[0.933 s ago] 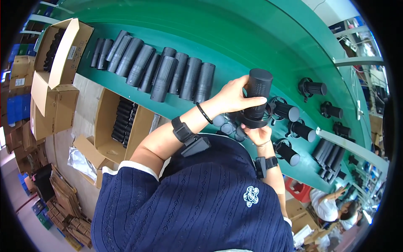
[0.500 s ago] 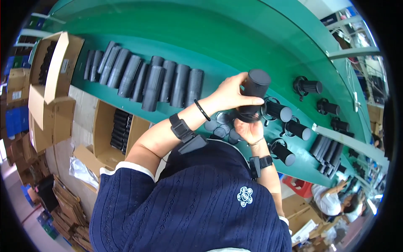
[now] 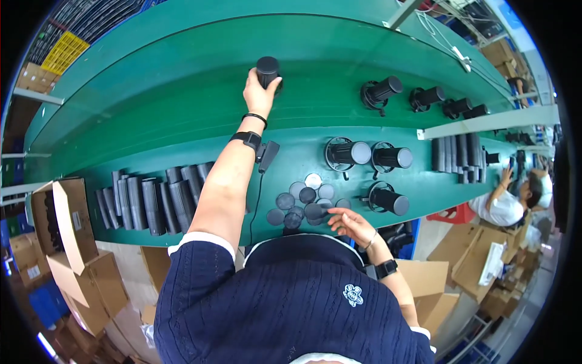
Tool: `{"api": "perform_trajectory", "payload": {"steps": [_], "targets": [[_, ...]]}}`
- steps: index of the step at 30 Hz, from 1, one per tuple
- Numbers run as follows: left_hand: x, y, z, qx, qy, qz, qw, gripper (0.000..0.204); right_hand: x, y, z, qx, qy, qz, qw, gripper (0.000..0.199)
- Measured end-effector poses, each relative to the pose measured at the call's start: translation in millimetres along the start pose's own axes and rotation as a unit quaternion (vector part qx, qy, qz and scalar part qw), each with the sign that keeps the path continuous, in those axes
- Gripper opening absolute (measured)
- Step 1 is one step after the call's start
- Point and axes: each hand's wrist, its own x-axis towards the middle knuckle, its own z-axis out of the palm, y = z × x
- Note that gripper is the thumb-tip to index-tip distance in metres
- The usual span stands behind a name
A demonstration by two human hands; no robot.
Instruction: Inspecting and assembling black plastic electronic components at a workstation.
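My left hand [image 3: 259, 97] is stretched far out over the green bench and wraps round a black cylinder [image 3: 267, 71] with a flat round cap on top. Near the bench's front edge, my right hand [image 3: 354, 228] has its fingers apart, the index finger pointing left. Its fingertips are beside a dark disc [image 3: 314, 212], and whether they touch it I cannot tell. Around that disc lie several more grey and black round discs [image 3: 285, 201]. Just right of them stand black cylinders on ringed bases [image 3: 348, 153], with grey or black end caps.
Ribbed black tubes [image 3: 151, 203] lie in a row at the left. More assembled cylinders [image 3: 383, 90] stand on the raised back ledge. A metal post [image 3: 485, 121] crosses above another tube pile [image 3: 458, 151]. Open cardboard boxes [image 3: 73, 224] flank the bench, and a co-worker [image 3: 509, 203] sits at right.
My left hand has carried the black cylinder forward and left to the back ledge. My right hand has left the cylinder and come down by the discs. The view has shifted.
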Motion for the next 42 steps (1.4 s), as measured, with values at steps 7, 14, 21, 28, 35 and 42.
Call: {"api": "perform_trajectory", "payload": {"steps": [7, 14, 21, 28, 35, 42], "targets": [[-86, 82, -21, -0.068, -0.124, 0.205, 0.968, 0.091, -13, 15, -6, 0.019, 0.08, -0.029, 0.996, 0.041], [-154, 101, 29, -0.193, -0.486, -0.067, 0.85, 0.075, 2, -6, 17, -0.093, 0.07, -0.051, 0.992, 0.037], [-160, 92, -56, -0.559, -0.445, -0.234, 0.66, 0.068, 8, -12, 14, -0.208, 0.202, -0.274, 0.917, 0.033], [-178, 100, -117, -0.557, -0.417, -0.181, 0.695, 0.085, 44, -27, 46, -0.047, 0.084, -0.323, 0.941, 0.07], [-186, 107, -158, -0.511, -0.366, -0.118, 0.769, 0.076, 59, -29, 54, -0.163, 0.107, -0.366, 0.91, 0.069], [-191, 99, -172, -0.554, -0.366, -0.209, 0.718, 0.056, 64, -33, 60, -0.211, 0.1, -0.392, 0.89, 0.069]]}}
